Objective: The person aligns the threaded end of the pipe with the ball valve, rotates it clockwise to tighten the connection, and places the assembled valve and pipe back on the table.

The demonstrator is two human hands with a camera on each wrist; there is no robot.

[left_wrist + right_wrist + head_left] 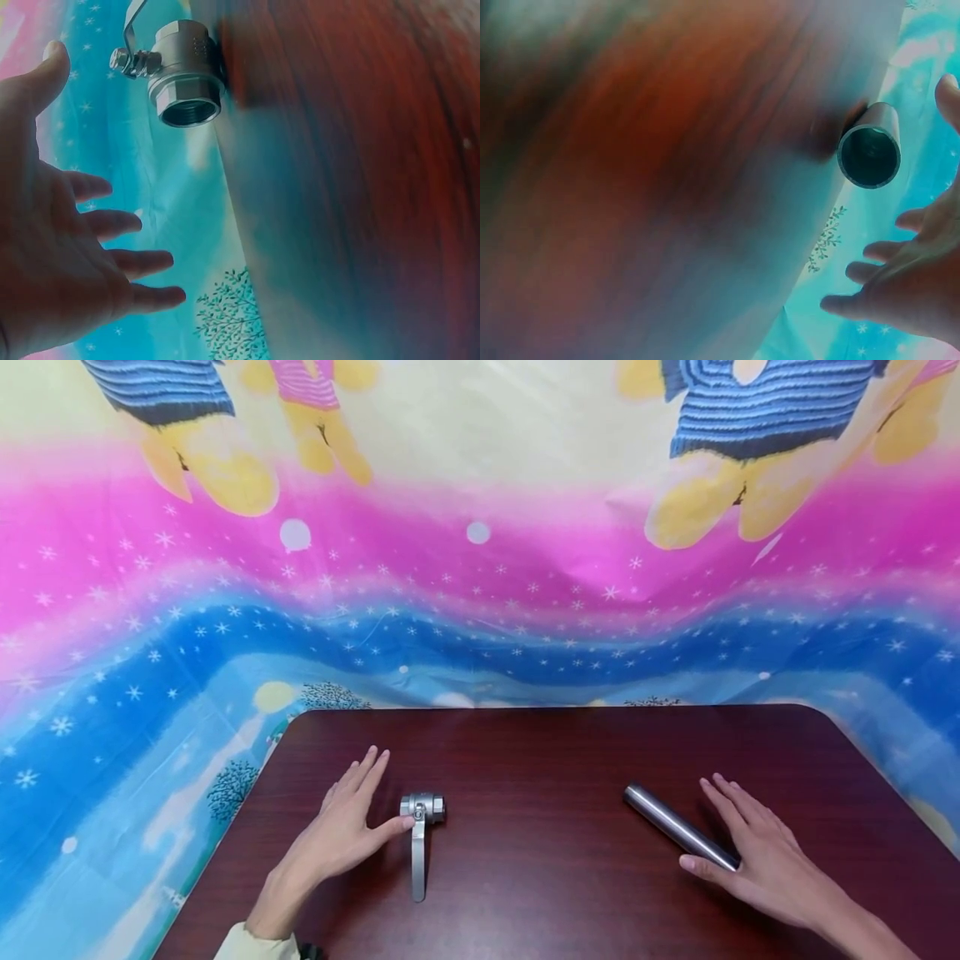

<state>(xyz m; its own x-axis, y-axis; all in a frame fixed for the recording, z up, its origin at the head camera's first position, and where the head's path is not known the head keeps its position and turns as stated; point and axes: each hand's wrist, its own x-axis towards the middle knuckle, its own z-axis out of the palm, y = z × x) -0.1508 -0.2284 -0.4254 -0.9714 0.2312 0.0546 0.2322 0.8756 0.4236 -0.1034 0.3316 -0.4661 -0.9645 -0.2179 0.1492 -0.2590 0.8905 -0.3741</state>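
Observation:
A steel ball valve (429, 808) with a long lever handle (418, 864) lies on the dark wooden table, its handle toward the near edge. Left of it is my left hand (341, 827), fingers straight and spread, the thumb overlapping the handle's top in the head view. The left wrist view shows the valve's threaded opening (189, 112) apart from the thumb. On the right, a hollow metal pipe (678, 825) lies slanted on the table. My right hand (761, 852) is over its near end with fingers extended. The pipe's open end (870, 157) faces the right wrist camera.
The reddish-brown table (525, 877) has rounded far corners. Behind it and along its sides hangs a printed cloth (480, 585) with snowflakes and cartoon figures. A stretch of tabletop separates the valve from the pipe.

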